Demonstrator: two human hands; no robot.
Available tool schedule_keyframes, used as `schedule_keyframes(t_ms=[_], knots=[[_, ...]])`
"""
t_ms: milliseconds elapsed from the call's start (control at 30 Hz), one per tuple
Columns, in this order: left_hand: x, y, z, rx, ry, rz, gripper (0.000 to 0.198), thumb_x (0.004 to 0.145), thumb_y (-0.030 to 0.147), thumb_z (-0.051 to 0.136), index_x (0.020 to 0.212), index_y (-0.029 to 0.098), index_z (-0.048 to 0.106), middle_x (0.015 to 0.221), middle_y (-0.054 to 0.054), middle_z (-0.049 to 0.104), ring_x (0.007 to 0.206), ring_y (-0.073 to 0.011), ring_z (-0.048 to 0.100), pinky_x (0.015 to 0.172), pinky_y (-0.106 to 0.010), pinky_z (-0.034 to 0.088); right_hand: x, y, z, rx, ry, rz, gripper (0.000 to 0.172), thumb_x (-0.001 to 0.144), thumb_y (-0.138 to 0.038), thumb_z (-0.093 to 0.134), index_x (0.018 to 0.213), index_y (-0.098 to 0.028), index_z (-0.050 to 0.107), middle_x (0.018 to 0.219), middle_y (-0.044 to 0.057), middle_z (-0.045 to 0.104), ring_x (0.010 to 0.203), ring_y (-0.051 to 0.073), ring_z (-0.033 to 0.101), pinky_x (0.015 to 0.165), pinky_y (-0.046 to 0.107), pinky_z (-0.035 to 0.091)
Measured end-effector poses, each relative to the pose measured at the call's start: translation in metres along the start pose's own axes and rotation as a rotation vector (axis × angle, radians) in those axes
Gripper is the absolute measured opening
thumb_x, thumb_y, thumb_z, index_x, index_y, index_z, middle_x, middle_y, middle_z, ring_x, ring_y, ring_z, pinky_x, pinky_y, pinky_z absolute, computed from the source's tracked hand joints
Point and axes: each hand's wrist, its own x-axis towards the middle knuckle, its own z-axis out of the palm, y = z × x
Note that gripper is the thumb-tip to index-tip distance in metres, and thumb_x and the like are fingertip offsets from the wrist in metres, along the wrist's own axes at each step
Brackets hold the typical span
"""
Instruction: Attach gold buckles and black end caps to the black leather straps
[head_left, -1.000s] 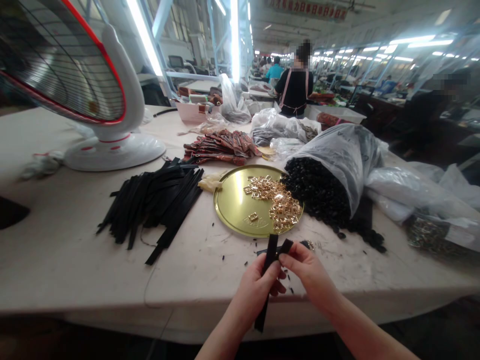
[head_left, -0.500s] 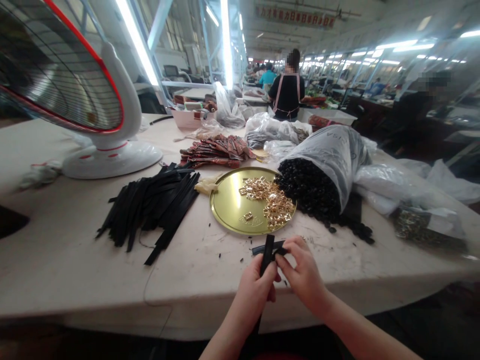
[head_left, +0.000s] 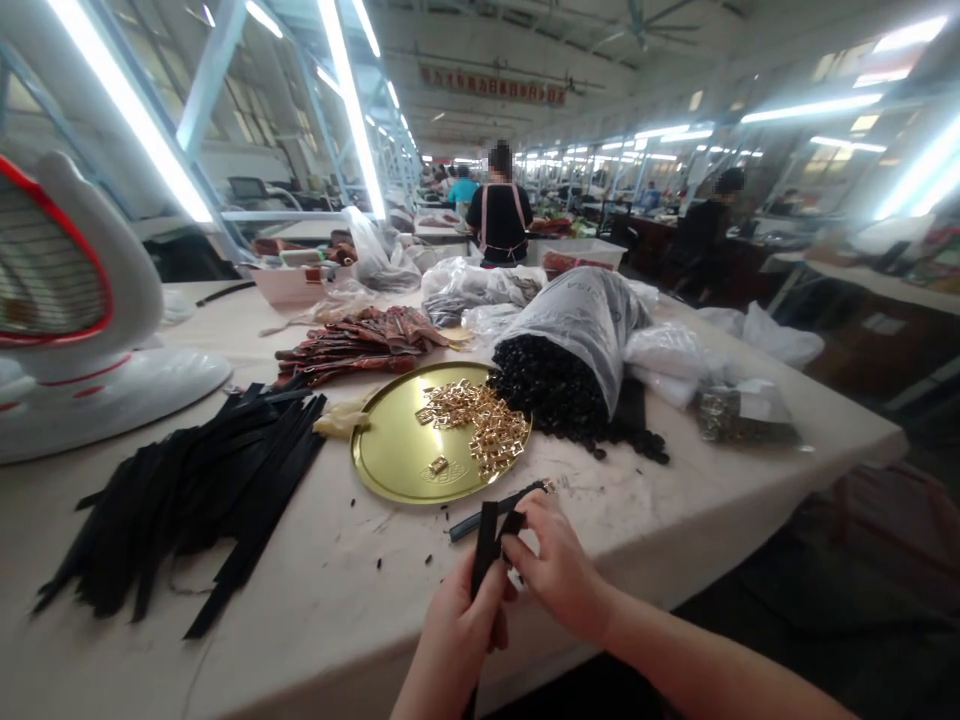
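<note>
Both hands, left hand and right hand, grip a black strap near a gold tray of buckles.

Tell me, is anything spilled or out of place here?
Yes. Small black parts spill from the open plastic bag onto the table, beside the gold tray. Black scraps litter it near the held black strap.
</note>
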Motion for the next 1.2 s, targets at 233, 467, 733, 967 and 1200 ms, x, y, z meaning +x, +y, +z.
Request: schedule_keyframes(t_ms=[233,467,733,967,1200], knots=[[0.0,0.003,0.006,-0.096,0.065,-0.036,0.036,0.062,0.047,0.064,0.076,0.015,0.056,0.052,0.001,0.058,0.037,-0.0088,0.05,0.033,-0.016,0.029,-0.005,-0.006,-0.01,-0.302,0.041,-0.261,0.006,0.08,-0.02,0.052,0.078,-0.018,0.057,0.083,0.004,0.056,0.083,0.018,0.049,0.079,0.035,0.036],[0.011,0.003,0.005,-0.011,0.108,-0.081,0.039,0.06,0.05,0.065,0.074,0.015,0.054,0.042,0.005,0.053,0.031,-0.0065,0.044,0.033,-0.015,0.027,-0.012,-0.011,-0.011,-0.107,-0.023,-0.159,0.024,0.086,-0.021,0.041,0.068,-0.018,0.057,0.082,0.004,0.056,0.085,0.017,0.051,0.08,0.033,0.038],[0.029,-0.003,0.0,-0.114,-0.022,-0.224,0.037,0.063,0.046,0.064,0.082,0.016,0.052,0.047,0.006,0.053,0.029,-0.0038,0.036,0.03,-0.016,0.023,0.003,0.036,-0.046,-0.157,-0.016,-0.093,0.019,0.084,-0.029,0.044,0.094,-0.019,0.057,0.09,0.006,0.058,0.086,0.019,0.053,0.076,0.031,0.043],[0.033,0.007,-0.003,-0.215,-0.011,-0.307,0.027,0.069,0.04,0.06,0.079,0.018,0.049,0.047,0.007,0.051,0.029,-0.0018,0.032,0.032,-0.013,0.018,0.056,0.119,-0.121,-0.641,0.138,0.224,0.018,0.074,-0.029,0.055,0.085,-0.017,0.062,0.088,0.009,0.057,0.078,0.022,0.055,0.074,0.035,0.04],[0.038,0.007,0.0,-0.175,-0.037,-0.333,0.03,0.067,0.041,0.06,0.084,0.017,0.051,0.043,0.007,0.051,0.028,-0.0023,0.032,0.031,-0.014,0.018,0.045,0.078,-0.087,-0.095,0.039,0.331,0.022,0.074,-0.035,0.059,0.088,-0.018,0.06,0.079,0.003,0.059,0.074,0.018,0.056,0.07,0.032,0.044]])
